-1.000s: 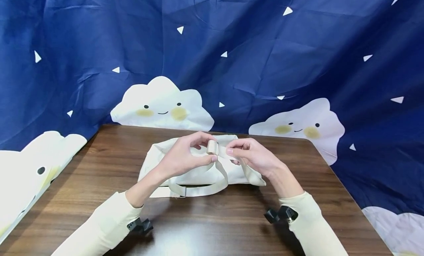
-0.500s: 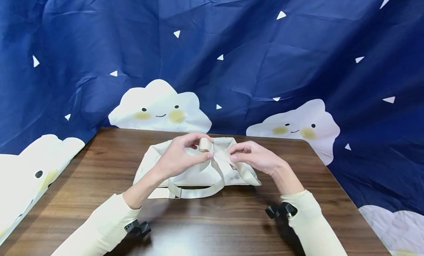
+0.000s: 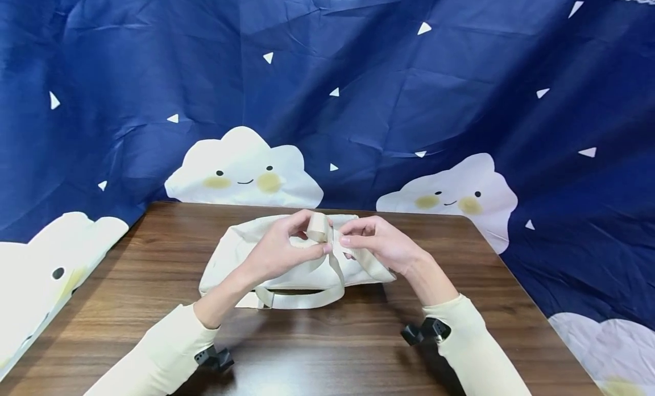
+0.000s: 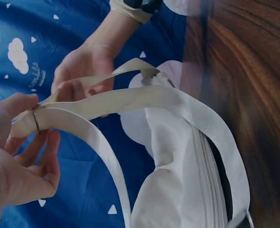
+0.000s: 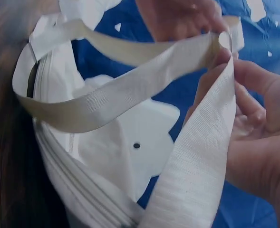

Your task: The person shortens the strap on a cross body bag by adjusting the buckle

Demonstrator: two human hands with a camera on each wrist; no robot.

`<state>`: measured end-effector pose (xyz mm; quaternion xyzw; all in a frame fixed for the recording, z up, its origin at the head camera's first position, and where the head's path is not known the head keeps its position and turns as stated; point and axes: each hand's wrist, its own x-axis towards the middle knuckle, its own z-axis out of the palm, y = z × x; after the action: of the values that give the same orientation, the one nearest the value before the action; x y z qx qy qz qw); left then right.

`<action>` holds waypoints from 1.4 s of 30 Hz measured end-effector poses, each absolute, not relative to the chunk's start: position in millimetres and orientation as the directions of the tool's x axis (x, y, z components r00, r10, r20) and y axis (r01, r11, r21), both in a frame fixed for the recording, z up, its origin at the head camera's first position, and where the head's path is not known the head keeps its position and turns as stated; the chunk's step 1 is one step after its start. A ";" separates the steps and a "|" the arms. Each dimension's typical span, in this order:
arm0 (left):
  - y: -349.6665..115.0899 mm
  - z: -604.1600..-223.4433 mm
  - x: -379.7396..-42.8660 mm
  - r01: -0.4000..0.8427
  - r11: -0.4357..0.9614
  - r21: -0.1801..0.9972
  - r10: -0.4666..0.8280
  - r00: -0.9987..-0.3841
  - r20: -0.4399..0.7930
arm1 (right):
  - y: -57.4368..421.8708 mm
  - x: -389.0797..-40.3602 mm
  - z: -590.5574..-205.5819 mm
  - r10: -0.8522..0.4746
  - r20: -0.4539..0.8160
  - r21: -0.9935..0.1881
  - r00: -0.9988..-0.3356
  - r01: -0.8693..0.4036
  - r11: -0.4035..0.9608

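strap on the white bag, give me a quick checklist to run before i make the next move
1. Left grip holding the strap beside the metal buckle: ok, thumb and fingers pinch it.
2. Right grip holding the strap on the other side of the buckle: ok.
3. Bag resting on the table: ok.
4. Strap free of slack: not ok, a loose loop curves out in front of the bag.
5. Zip fully closed: cannot tell, its whole length isn't in clear view.
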<state>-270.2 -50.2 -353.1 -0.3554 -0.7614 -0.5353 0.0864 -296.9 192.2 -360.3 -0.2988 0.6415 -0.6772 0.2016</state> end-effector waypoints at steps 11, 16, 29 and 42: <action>-52.7 -333.6 -251.1 0.648 0.150 0.747 0.418 -0.726 0.546 | 203.9 -301.1 -367.1 -0.715 0.065 -0.979 -0.696 -0.182 0.087; -55.3 -326.8 -245.5 0.604 0.159 0.781 0.414 -0.758 0.503 | 205.3 -303.6 -370.0 -0.728 0.109 -0.978 -0.677 -0.202 0.042; -53.3 -360.2 -269.6 0.732 0.337 0.592 0.477 -0.675 0.563 | 178.4 -289.7 -362.0 -0.629 0.098 -0.971 -0.772 -0.212 0.109; -50.4 -359.5 -271.1 0.758 0.341 0.556 0.524 -0.645 0.557 | 183.1 -282.3 -345.7 -0.587 0.096 -0.985 -0.804 0.008 -0.172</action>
<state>-271.1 -50.4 -359.5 -0.3972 -0.8067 -0.4143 0.1409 -282.3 183.1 -345.7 -0.2375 0.6102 -0.7277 0.2043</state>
